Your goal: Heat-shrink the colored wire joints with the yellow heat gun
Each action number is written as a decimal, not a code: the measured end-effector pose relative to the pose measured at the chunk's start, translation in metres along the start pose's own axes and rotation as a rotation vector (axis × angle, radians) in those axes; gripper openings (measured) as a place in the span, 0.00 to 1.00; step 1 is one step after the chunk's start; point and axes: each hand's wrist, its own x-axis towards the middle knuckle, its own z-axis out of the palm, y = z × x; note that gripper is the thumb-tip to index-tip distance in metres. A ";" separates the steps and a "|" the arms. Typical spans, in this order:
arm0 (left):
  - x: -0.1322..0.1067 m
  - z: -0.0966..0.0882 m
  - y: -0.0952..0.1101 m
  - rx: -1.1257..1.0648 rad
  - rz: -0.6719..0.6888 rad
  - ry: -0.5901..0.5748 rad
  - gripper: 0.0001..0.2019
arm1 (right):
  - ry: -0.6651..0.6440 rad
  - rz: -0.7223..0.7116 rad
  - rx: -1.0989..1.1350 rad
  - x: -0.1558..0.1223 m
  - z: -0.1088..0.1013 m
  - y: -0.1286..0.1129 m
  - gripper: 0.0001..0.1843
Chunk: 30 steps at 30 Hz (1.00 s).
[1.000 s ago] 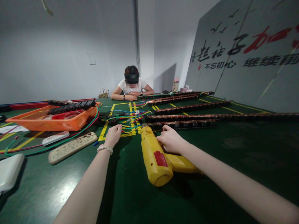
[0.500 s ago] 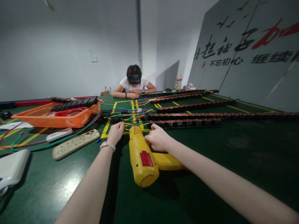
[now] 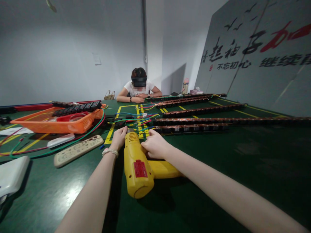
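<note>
A yellow heat gun [image 3: 137, 158] lies on the green table, its metal nozzle [image 3: 130, 130] pointing away from me and its handle [image 3: 164, 169] reaching right under my right forearm. My left hand [image 3: 119, 139] is closed beside the nozzle, fingertips at the near end of a bundle of coloured wires [image 3: 143, 123]. What it pinches is hidden. Against the gun's right side rests my right hand [image 3: 155, 144], fingers curled shut, close to the yellow wire ends. Whatever is in those fingers cannot be made out. Long black strips with copper-coloured wires [image 3: 191, 127] extend rightward behind my right hand.
On the left stand an orange basket [image 3: 55, 126] with black parts, a beige patterned bar [image 3: 79, 151], a white device [image 3: 14, 173] and a green cable [image 3: 48, 156]. Across the table a person [image 3: 139, 87] leans over the far strips. A small blue piece [image 3: 102, 146] lies near my left wrist.
The heat gun and my right hand have shifted left together, bringing the nozzle close to my left hand. My left hand has barely moved; the person opposite stays in place.
</note>
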 end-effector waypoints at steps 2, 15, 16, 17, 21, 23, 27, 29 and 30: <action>0.001 0.000 -0.001 -0.050 -0.022 -0.021 0.23 | -0.002 0.002 0.004 -0.001 0.000 0.000 0.10; -0.002 -0.001 0.001 -0.158 -0.046 -0.040 0.23 | 0.014 0.008 0.014 -0.003 0.002 0.002 0.10; -0.001 0.000 0.001 -0.158 -0.040 -0.039 0.23 | 0.018 0.009 0.013 -0.003 0.002 0.002 0.10; -0.001 0.000 0.001 -0.160 -0.035 -0.041 0.23 | 0.021 0.010 0.012 -0.003 0.003 0.002 0.10; 0.000 0.001 -0.002 -0.161 -0.018 -0.043 0.22 | 0.030 0.007 0.005 -0.002 0.005 0.003 0.10; 0.001 0.002 -0.004 -0.155 -0.012 -0.044 0.22 | 0.031 0.003 0.002 -0.002 0.006 0.003 0.11; 0.002 0.003 -0.007 -0.137 0.005 -0.038 0.22 | 0.032 -0.002 -0.002 -0.001 0.008 0.004 0.11; 0.001 0.003 -0.007 -0.103 0.019 -0.030 0.22 | 0.030 0.000 -0.004 -0.001 0.009 0.004 0.11; 0.001 0.003 -0.006 -0.073 0.026 -0.026 0.22 | 0.028 0.001 -0.004 -0.001 0.009 0.004 0.11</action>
